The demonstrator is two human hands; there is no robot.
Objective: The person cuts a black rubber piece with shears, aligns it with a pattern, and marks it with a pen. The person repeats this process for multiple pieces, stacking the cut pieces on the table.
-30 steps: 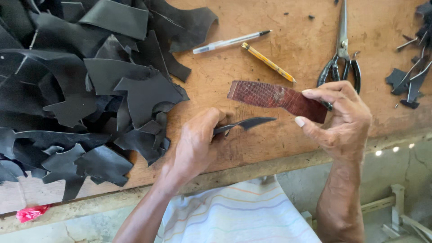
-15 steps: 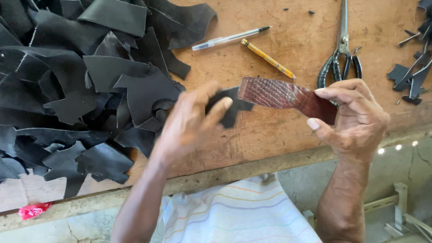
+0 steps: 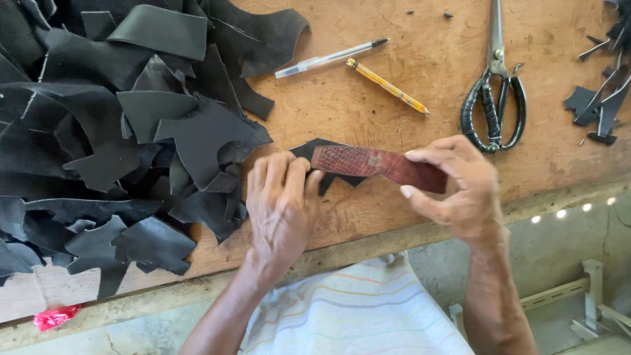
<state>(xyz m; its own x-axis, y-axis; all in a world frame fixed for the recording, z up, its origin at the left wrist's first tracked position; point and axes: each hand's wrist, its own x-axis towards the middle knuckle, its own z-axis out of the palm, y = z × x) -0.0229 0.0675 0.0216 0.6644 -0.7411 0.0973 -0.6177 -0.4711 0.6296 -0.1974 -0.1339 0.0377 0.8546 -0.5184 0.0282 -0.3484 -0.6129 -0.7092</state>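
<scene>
My 2 hands, left hand (image 3: 279, 204) and right hand (image 3: 457, 190), pinch the reddish strip (image 3: 374, 164) closed-fingered over a black scrap (image 3: 322, 150), aligning them near the workbench's (image 3: 407, 112) front edge.

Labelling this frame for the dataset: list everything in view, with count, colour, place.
leather strip: 1, reddish-brown, textured, held between both hands above the bench
black piece: 1, black, behind the strip's left end
scrap pile: many, black, left half of bench
pen: 1, clear with black tip, top centre
pencil: 1, yellow, beside the pen
scissors: 1, metal with dark handles, upper right
offcuts: several, black, far right
red scrap: 1, red, lower left edge
bench: 1, brown wood
left hand: on the strip's left end
right hand: gripping the strip's right end
</scene>
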